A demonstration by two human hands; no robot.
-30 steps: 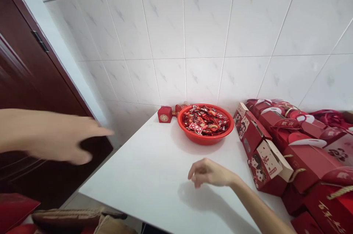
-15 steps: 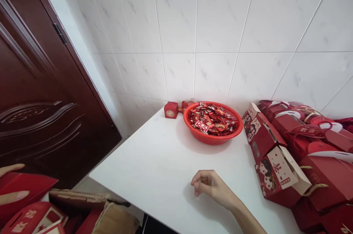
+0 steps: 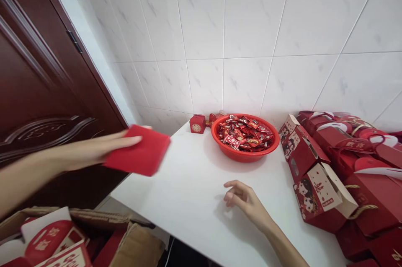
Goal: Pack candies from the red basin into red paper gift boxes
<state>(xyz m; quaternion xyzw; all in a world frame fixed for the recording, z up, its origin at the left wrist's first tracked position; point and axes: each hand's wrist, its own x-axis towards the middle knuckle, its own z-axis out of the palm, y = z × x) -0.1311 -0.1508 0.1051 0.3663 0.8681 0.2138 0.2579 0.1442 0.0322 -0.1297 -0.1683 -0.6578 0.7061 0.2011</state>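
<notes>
At lower left I see an open brown corrugated carton [image 3: 143, 246] holding red-and-white paper packaging [image 3: 47, 237]. Above it my left hand [image 3: 94, 148] is clamped on a flat red paper piece [image 3: 143, 154], by the white table's [image 3: 179, 204] left edge. Further right, a round red plastic basin [image 3: 240, 156] holds shiny wrapped sweets [image 3: 243, 133]; my right hand [image 3: 243, 200], fingers loosely curled and apart, is nearer me, left of red-and-cream cardboard gift boxes [image 3: 317, 193].
</notes>
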